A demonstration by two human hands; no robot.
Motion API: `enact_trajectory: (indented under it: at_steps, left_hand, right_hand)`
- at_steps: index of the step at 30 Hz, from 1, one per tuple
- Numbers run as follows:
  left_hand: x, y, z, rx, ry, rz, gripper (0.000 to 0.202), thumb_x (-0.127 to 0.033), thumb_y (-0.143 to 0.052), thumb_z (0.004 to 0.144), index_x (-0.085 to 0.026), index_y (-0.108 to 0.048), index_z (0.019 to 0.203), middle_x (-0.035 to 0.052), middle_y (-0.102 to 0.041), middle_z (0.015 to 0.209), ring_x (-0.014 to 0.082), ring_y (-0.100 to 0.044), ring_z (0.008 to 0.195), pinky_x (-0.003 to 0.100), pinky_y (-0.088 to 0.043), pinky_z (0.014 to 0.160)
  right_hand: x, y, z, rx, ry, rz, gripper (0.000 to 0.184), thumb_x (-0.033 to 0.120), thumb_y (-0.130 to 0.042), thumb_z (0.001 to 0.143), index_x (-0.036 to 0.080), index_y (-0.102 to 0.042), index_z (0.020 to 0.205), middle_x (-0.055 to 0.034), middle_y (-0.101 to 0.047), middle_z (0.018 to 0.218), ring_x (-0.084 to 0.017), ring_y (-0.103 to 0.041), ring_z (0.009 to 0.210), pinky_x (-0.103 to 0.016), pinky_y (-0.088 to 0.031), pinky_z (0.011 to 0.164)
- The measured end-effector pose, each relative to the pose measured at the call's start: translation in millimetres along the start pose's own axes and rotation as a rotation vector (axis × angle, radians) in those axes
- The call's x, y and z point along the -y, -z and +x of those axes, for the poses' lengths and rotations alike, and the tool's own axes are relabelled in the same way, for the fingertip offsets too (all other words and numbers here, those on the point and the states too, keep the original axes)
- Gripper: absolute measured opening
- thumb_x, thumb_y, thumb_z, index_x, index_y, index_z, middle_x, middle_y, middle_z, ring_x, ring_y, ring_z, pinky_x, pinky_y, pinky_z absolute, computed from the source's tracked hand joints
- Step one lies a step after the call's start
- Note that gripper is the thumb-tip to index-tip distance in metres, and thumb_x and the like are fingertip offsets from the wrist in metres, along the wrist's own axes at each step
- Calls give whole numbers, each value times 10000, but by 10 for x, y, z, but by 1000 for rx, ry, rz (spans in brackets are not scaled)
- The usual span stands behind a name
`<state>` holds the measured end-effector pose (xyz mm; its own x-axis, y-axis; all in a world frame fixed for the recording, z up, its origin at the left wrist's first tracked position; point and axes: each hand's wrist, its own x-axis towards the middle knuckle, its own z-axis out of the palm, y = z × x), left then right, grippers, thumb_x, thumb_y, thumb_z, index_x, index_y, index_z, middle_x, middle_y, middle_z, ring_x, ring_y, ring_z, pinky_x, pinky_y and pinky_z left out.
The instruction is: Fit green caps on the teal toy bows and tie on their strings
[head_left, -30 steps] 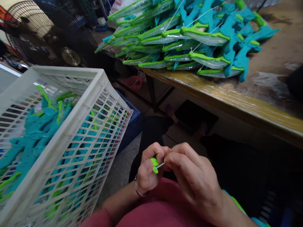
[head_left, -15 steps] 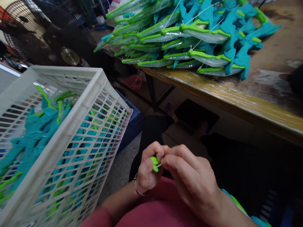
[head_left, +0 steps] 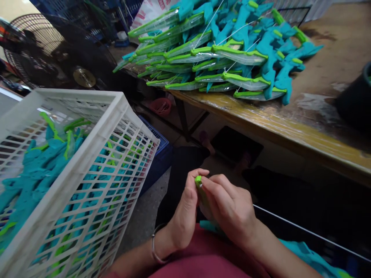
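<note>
Held in front of my lap is a toy crossbow, its bright green bow tip (head_left: 198, 180) standing up between my hands. My left hand (head_left: 184, 216) closes against the tip from the left, fingers curved over it. From the other side my right hand (head_left: 234, 206) pinches just below the tip, hiding most of the bow arm. A white string (head_left: 313, 232) runs taut from behind my right hand toward the lower right. Part of a teal plastic body (head_left: 304, 253) shows below my right forearm.
On my left stands a white plastic crate (head_left: 100, 154) holding teal and green crossbows (head_left: 43, 166). More strung crossbows (head_left: 240, 54) are piled on the worn wooden table (head_left: 315, 119). A dark bucket (head_left: 355, 102) sits at its right; a fan (head_left: 31, 38) is at the far left.
My hands have turned the green tip upright, and my left fingers have straightened somewhat. The string now stretches out to the right. The view has shifted slightly right.
</note>
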<state>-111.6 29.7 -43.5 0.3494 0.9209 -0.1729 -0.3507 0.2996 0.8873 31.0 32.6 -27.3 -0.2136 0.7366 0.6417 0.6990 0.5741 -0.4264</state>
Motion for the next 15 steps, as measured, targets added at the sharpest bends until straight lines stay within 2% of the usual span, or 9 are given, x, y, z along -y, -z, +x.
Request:
enact_trajectory:
  at_steps: [3, 6, 8, 11, 13, 15]
  left_hand:
    - [19, -6, 41, -5, -24, 96, 492, -598, -476, 1023, -233, -611, 1325, 115, -609, 1224, 269, -556, 1185, 382, -455, 1053]
    - [34, 8, 139, -22, -82, 262, 339, -466, -500, 1055, -241, -652, 1259, 86, -621, 1234, 220, -579, 1158, 319, -453, 1050]
    - [49, 40, 206, -37, -86, 286, 297, -427, -513, 1059, -257, -622, 1276, 54, -645, 1084, 169, -626, 994, 269, -502, 932]
    - [56, 98, 265, 3, -53, 195, 302, -425, -499, 1064, -260, -545, 1312, 4, -605, 837, 126, -609, 695, 239, -522, 683]
    - [40, 122, 274, 51, -64, 178, 264, -411, -492, 1066, -240, -552, 1258, 2, -603, 782, 128, -606, 629, 238, -513, 611]
    - [11, 124, 271, 89, -87, 193, 184, -367, -518, 1058, -229, -582, 1162, 8, -611, 785, 133, -624, 615, 235, -509, 574]
  right_hand:
    - [-82, -45, -11, -58, 8, -22, 102, 76, -513, 1009, 102, -593, 1067, -77, -653, 844, -147, -634, 691, -234, -478, 553]
    - [-102, -3, 16, -82, 13, 52, 113, 52, -512, 972, 125, -579, 1027, -117, -670, 939, -188, -657, 814, -288, -546, 672]
    - [-64, 106, 71, -106, -48, 130, 128, 44, -513, 969, 149, -572, 1013, -102, -660, 968, -175, -637, 844, -292, -540, 708]
    - [24, 316, 192, -227, -250, 235, 140, 39, -540, 977, 175, -566, 997, -49, -622, 950, -134, -617, 840, -261, -501, 710]
    - [47, 399, 257, -278, -318, 275, 139, 43, -552, 982, 180, -565, 1006, -38, -608, 957, -124, -609, 843, -255, -487, 712]
    - [23, 404, 277, -248, -320, 310, 119, 62, -544, 996, 179, -563, 990, -29, -590, 932, -112, -583, 808, -247, -473, 693]
